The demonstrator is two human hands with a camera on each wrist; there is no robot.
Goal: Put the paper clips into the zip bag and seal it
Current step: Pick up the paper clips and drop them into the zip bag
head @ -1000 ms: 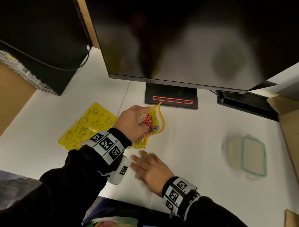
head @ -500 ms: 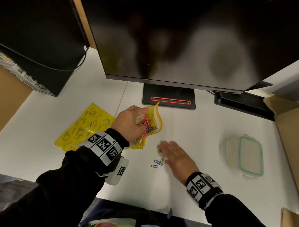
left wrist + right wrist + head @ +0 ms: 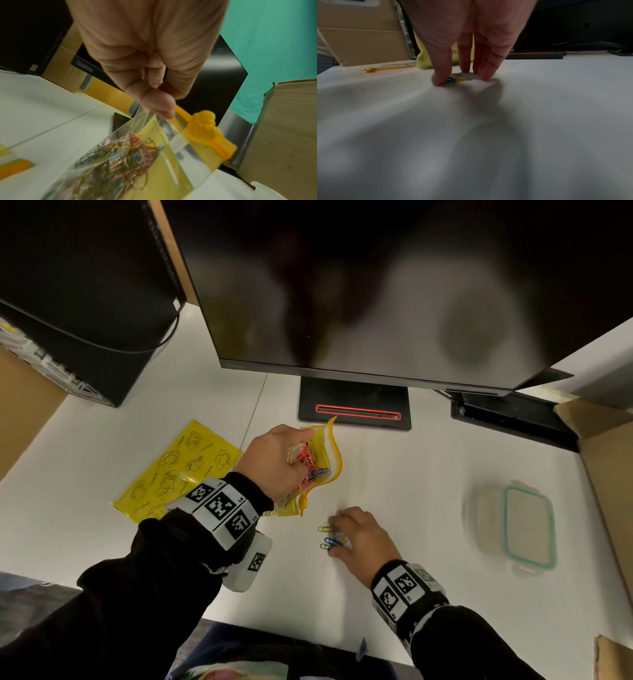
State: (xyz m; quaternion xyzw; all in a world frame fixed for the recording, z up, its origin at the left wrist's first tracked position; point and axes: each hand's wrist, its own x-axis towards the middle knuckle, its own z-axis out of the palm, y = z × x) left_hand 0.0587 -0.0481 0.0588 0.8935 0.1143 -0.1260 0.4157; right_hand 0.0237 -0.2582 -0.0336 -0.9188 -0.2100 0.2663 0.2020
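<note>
Our left hand (image 3: 274,460) pinches the bag (image 3: 325,463) open above the surface (image 3: 411,491); our right hand (image 3: 363,537) pinches the last clips (image 3: 330,539) there (thin, flat). They could slip and scatter, or we miss the mouth.

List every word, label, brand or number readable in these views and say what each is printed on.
"ThinkVision": on the monitor bezel's corner, left wrist view.
"L5", less surely "L4": beside the square code tags on the left wrist band, head view.
Small black print among the drawings on the yellow sheet: too blurred to read.
Print on the yellow item behind the right hand, right wrist view: unreadable.
</note>
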